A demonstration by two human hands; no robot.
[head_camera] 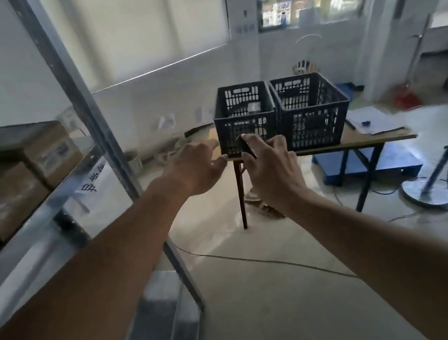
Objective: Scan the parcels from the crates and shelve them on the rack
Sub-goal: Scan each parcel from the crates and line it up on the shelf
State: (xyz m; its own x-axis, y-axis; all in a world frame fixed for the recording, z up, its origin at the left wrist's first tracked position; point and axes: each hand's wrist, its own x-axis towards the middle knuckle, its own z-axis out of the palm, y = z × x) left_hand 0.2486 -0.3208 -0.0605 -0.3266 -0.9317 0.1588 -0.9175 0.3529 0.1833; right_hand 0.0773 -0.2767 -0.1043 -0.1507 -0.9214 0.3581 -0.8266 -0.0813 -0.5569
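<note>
Reaching forward at chest height, both bare arms stretch toward a wooden folding table (360, 142) that carries two dark slatted plastic crates (246, 118) side by side, their walls touching. The left hand (199, 171) is held out with its fingers straight and relaxed, gripping nothing, its fingertips pointing at the near left corner of the left crate. The right hand (272, 170) has its fingers curled around a small black handheld scanner (245, 145), whose top end pokes out above the thumb, in front of the left crate's near wall. Inside the left crate a pale parcel (253, 107) shows dimly through the slats; the contents of the right crate (312, 109) cannot be made out. On the left stands a metal rack (75, 85) with a grey upright post, and on its shelf sit cardboard parcels (44, 149), one stacked box bearing a printed label, all blurred. A sheet with handwritten characters (93, 176) hangs from the shelf edge. Loose papers (368, 120) lie on the table just right of the crates. A lamp stand with a round base (425, 192) and cables rest on the floor to the right.
</note>
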